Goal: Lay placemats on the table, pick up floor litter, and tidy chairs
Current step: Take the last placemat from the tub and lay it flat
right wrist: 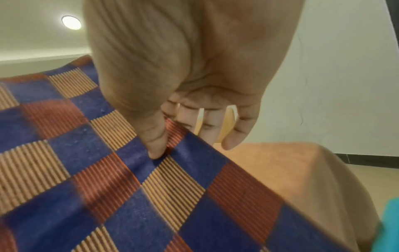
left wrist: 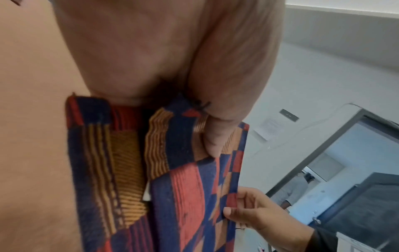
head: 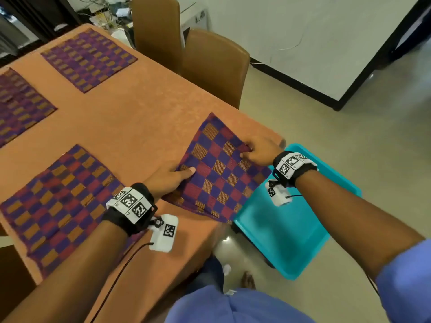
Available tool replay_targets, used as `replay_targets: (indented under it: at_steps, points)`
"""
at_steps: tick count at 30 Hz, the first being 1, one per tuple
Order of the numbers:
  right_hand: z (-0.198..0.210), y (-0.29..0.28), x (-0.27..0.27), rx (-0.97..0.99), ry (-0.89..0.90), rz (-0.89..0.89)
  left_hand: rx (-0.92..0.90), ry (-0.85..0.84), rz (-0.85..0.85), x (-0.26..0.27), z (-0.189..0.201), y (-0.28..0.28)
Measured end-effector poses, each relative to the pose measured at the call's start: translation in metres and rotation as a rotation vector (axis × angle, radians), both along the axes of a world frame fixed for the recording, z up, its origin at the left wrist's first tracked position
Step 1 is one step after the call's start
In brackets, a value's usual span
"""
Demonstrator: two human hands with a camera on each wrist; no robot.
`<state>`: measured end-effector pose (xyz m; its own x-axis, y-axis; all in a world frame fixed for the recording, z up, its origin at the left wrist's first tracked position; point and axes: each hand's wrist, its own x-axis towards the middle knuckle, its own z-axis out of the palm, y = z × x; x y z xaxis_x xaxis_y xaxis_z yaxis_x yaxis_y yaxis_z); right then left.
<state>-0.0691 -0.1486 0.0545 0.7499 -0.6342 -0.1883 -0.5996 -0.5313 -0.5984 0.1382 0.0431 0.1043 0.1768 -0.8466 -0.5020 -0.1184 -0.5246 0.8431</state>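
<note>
A fourth checked placemat [head: 219, 169], in blue, red and orange, hangs tilted over the near right corner of the orange-clothed table [head: 140, 117]. My left hand [head: 186, 172] pinches its left edge with the thumb on top. My right hand [head: 247, 151] pinches its right edge. In the left wrist view the placemat [left wrist: 183, 196] folds under my left thumb [left wrist: 215, 136], and my right hand [left wrist: 254, 209] shows beyond it. In the right wrist view my right thumb [right wrist: 157, 146] presses the placemat [right wrist: 108, 187]. Three placemats [head: 88, 58] [head: 21, 106] [head: 60, 201] lie flat on the table.
A teal plastic tray [head: 291, 234] sits low beside the table's near right corner. Two brown chairs [head: 214, 66] [head: 156, 31] stand at the table's right side. Beige floor stretches to the right. A person [left wrist: 293, 192] stands in a far doorway.
</note>
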Motion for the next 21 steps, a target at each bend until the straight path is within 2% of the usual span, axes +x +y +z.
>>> replay_targets:
  at_steps: [4,8,11,13,15,17,19,21]
  points:
    - [0.02,-0.028,0.058,-0.059,0.065,0.044,0.012,0.062,0.06,0.045,-0.024,0.001]
    - [0.048,-0.082,0.171,-0.376,0.192,0.065,-0.001,0.099,0.282,0.103,-0.046,-0.014]
    - [0.059,-0.109,0.264,-0.546,0.117,0.048,-0.017,0.14,0.453,0.146,-0.057,-0.039]
    - [0.061,-0.115,0.312,-0.564,0.05,0.011,0.031,0.107,0.506,0.182,-0.066,-0.054]
    - [0.048,-0.112,0.341,-0.467,0.072,0.047,0.088,-0.008,0.462,0.22,-0.087,-0.064]
    - [0.019,-0.107,0.351,-0.361,0.143,0.133,0.165,-0.215,0.456,0.242,-0.094,-0.063]
    - [-0.014,-0.099,0.338,-0.288,0.22,0.199,0.262,-0.384,0.448,0.246,-0.092,-0.056]
    - [-0.042,-0.094,0.312,-0.222,0.301,0.263,0.246,-0.501,0.346,0.244,-0.096,-0.046]
